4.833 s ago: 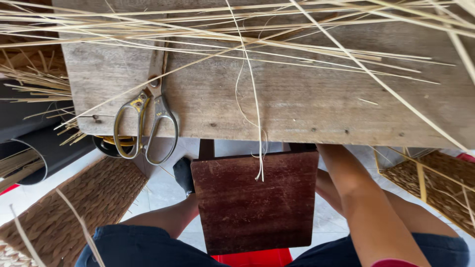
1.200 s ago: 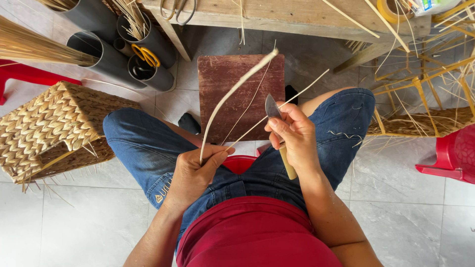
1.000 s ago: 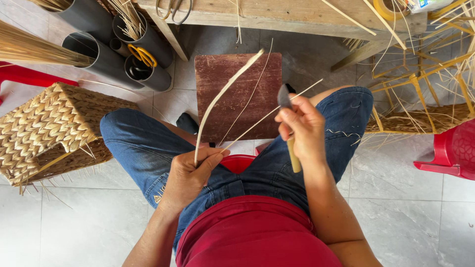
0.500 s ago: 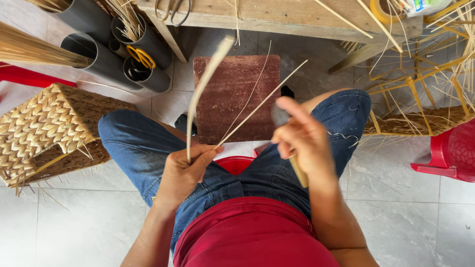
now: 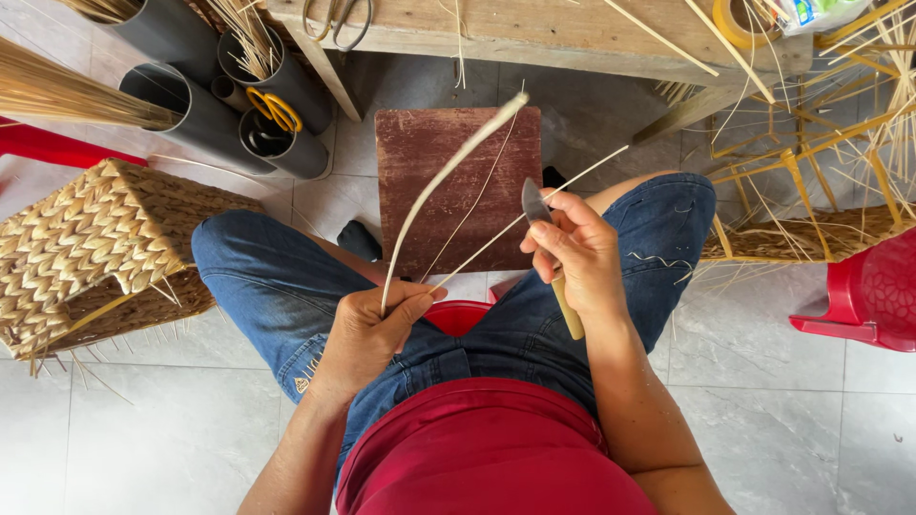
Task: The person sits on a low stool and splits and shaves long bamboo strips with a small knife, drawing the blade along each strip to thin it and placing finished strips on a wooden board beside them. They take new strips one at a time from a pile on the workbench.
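Note:
I sit on a red stool, looking down at my lap. My left hand (image 5: 370,329) grips the lower end of a pale curved cane strip (image 5: 441,183) that arcs up over a brown wooden board (image 5: 456,157). Thin split slivers (image 5: 534,206) fan out from the same fist toward the right. My right hand (image 5: 575,253) is closed around a small knife (image 5: 534,202) with a wooden handle. Its grey blade points up beside the slivers.
A wooden bench (image 5: 534,33) with scissors (image 5: 336,17) runs along the top. Grey tubes (image 5: 196,110) hold reeds and yellow-handled scissors at upper left. A woven basket (image 5: 95,243) lies at left; a cane frame (image 5: 811,181) and a red plastic chair (image 5: 873,296) are at right.
The view dropped from the bench top to my lap. Over the last second the cane strip swung left and upright, then back right, while my right hand with the knife shifted beside it.

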A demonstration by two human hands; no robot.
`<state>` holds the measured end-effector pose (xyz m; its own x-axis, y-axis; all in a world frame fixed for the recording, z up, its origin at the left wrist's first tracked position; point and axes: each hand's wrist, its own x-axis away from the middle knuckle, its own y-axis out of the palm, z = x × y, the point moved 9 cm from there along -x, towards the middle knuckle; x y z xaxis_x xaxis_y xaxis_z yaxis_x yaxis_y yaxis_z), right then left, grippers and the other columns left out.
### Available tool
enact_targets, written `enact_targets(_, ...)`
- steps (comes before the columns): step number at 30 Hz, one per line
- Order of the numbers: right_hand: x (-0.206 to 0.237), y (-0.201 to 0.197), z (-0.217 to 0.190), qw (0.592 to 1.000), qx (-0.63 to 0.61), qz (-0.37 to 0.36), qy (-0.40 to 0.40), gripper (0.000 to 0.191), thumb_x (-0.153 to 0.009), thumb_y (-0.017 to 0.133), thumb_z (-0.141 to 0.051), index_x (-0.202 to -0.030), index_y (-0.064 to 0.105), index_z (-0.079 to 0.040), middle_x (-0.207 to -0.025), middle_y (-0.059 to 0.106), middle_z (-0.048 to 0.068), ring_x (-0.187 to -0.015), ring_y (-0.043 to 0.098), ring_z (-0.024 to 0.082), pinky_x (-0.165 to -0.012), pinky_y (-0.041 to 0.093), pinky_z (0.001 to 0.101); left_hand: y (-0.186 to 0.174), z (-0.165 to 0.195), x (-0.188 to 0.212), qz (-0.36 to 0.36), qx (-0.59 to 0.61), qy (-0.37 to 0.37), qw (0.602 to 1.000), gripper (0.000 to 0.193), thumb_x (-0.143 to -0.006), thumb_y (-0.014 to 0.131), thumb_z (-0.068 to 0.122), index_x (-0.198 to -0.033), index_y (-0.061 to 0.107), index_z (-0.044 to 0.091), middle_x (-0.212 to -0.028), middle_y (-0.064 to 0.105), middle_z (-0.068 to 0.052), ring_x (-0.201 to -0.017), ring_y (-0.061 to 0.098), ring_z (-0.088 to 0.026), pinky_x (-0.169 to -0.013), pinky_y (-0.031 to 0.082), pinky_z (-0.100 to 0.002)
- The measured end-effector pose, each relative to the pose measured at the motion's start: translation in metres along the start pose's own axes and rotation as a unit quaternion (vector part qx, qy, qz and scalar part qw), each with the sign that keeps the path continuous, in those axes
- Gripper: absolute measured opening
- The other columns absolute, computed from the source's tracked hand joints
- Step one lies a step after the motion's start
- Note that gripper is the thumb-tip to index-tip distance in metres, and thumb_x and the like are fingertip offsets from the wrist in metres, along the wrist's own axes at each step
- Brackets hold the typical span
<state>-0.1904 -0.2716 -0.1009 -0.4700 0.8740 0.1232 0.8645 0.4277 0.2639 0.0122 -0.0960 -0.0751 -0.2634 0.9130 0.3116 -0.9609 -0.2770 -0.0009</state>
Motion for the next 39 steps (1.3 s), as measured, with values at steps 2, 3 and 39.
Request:
enact_targets(2, -0.003, -0.017, 0.003, 1.0, -0.024, 0.018, -0.005, 0.03, -0.099, 0.066, -0.006, -0.129, 0.065, -0.002, -0.083, 0.069, 0.011, -0.052, 0.056, 0.009, -0.044, 0.042, 0.0214, -0.003, -0.004, 0.001, -0.001, 0.013, -0.017, 1.0, 0.019, -0.098, 0.067, 0.015, -0.104, 0.081, 0.004, -0.053, 0.053, 0.006, -0.045, 0.04, -0.001, -0.04, 0.029, -0.021)
enact_targets(3, -0.008, -0.03, 0.0, 0.999, -0.048, 0.025, -0.006, 0.029, -0.099, 0.066, -0.006, -0.128, 0.066, -0.002, -0.083, 0.069, 0.01, -0.052, 0.055, 0.008, -0.044, 0.041, 0.0215, -0.005, -0.004, 0.001, 0.0, 0.011, -0.016, 1.0, 0.019, -0.098, 0.067, 0.015, -0.106, 0.081, 0.004, -0.054, 0.053, 0.006, -0.046, 0.04, -0.001, -0.041, 0.029, -0.021)
enact_targets(39, 0.027, 0.073, 0.04, 0.937, -0.293, -0.114, 0.151, 0.052, -0.103, 0.06, -0.01, -0.154, 0.048, -0.017, -0.078, 0.062, 0.008, -0.054, 0.05, 0.009, -0.05, 0.04, 0.0225, 0.014, -0.016, -0.069, 0.086, 0.296, 0.037, 0.951, 0.031, -0.102, 0.062, 0.026, -0.118, 0.072, 0.001, -0.087, 0.075, -0.003, -0.048, 0.038, -0.002, -0.041, 0.027, -0.02)
